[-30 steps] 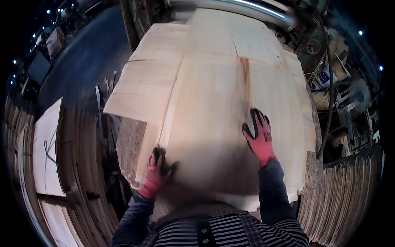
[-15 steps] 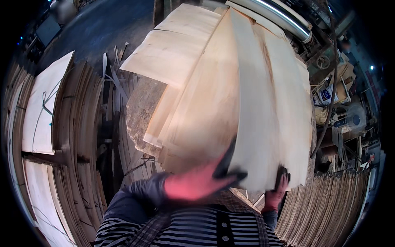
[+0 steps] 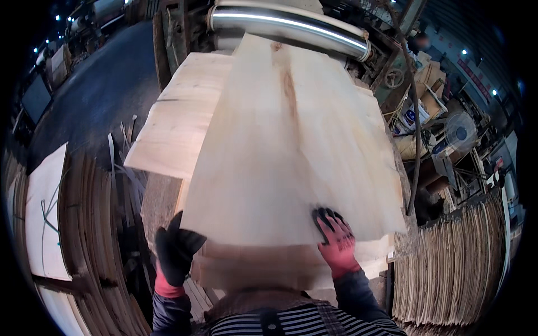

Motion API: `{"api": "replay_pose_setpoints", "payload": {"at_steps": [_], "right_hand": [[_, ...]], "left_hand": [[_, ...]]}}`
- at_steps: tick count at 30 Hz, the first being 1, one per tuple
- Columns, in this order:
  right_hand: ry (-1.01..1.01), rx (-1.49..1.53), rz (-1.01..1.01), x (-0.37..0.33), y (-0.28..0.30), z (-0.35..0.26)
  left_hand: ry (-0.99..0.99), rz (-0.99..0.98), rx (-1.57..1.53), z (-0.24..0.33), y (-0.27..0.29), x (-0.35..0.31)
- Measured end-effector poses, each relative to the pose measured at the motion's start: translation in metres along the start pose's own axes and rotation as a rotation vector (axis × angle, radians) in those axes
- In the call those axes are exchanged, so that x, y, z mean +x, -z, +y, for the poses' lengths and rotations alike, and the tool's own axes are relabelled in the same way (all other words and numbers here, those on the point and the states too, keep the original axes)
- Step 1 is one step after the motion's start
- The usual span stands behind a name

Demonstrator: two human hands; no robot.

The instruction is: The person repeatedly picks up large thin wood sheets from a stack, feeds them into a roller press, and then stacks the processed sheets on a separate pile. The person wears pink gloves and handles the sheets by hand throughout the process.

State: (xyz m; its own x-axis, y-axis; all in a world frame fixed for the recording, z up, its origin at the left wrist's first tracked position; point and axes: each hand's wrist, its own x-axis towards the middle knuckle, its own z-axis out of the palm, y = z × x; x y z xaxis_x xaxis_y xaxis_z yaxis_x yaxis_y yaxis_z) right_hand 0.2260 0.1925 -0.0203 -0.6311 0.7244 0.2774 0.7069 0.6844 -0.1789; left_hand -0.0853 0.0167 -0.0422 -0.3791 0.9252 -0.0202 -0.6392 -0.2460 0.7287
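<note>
A large pale wood veneer sheet [image 3: 263, 151] with a brown streak lies over other veneer sheets [image 3: 174, 123] in front of me. My left hand [image 3: 175, 252], in a pink and black glove, is closed on the sheet's near left corner. Its fingertips are partly hidden and slightly blurred. My right hand [image 3: 336, 238], gloved the same way, lies flat near the sheet's front edge with its fingers stretched out. Below that edge, another layer of veneer [image 3: 252, 260] shows close to my body.
Beyond the sheet runs a shiny metal roller [image 3: 286, 28]. Bundled veneer stacks [image 3: 47, 213] stand at left, and a tall stack of sheets [image 3: 448, 269] at right. A fan [image 3: 459, 131] and a dark hose [image 3: 416, 145] are at the right. Wood scraps [image 3: 120, 151] lie at left.
My left hand has moved left to the sheet's near corner, and the top sheet now spreads flat over more of the pile. The right hand lies further in on it. The view has shifted.
</note>
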Motion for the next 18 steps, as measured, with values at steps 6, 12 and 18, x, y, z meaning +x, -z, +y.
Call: {"api": "replay_pose_setpoints", "payload": {"at_steps": [6, 12, 18], "right_hand": [[-0.031, 0.030, 0.120, 0.122, -0.064, 0.067], [-0.068, -0.139, 0.241, 0.234, -0.121, 0.115], [0.012, 0.189, 0.154, 0.170, -0.081, 0.034]], "left_hand": [[-0.180, 0.051, 1.659, -0.065, 0.017, -0.011], [-0.189, 0.166, 1.798, -0.084, 0.021, 0.001], [-0.120, 0.230, 1.461, -0.078, 0.045, 0.015]]}}
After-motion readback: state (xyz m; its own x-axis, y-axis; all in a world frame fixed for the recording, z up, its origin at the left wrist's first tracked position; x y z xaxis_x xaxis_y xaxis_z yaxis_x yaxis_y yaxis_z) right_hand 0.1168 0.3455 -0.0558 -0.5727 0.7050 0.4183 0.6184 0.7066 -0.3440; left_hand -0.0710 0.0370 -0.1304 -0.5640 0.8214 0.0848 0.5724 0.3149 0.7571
